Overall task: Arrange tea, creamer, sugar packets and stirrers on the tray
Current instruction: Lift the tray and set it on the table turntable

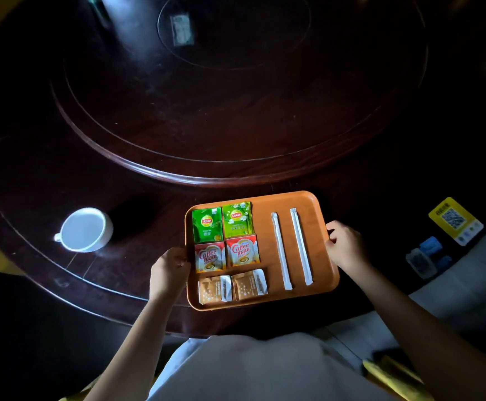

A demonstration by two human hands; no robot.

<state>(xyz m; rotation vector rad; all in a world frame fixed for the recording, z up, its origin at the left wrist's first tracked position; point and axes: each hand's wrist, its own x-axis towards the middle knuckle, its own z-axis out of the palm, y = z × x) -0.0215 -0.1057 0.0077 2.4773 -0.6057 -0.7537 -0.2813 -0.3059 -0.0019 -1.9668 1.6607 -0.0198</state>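
An orange tray (317, 215) lies on the dark round table near its front edge. On its left half sit two green tea packets (221, 221) in a row, below them two red-and-white creamer packets (226, 254), and below those two brown sugar packets (233, 287). Two white wrapped stirrers (291, 247) lie side by side lengthwise on the right half. My left hand (168, 273) grips the tray's left rim. My right hand (346, 244) grips the right rim.
A white cup (84, 229) stands on the table left of the tray. A raised wooden turntable (236, 111) fills the table's middle. At the right edge lie a yellow QR-code card (455, 219) and small blue and clear items (427, 256).
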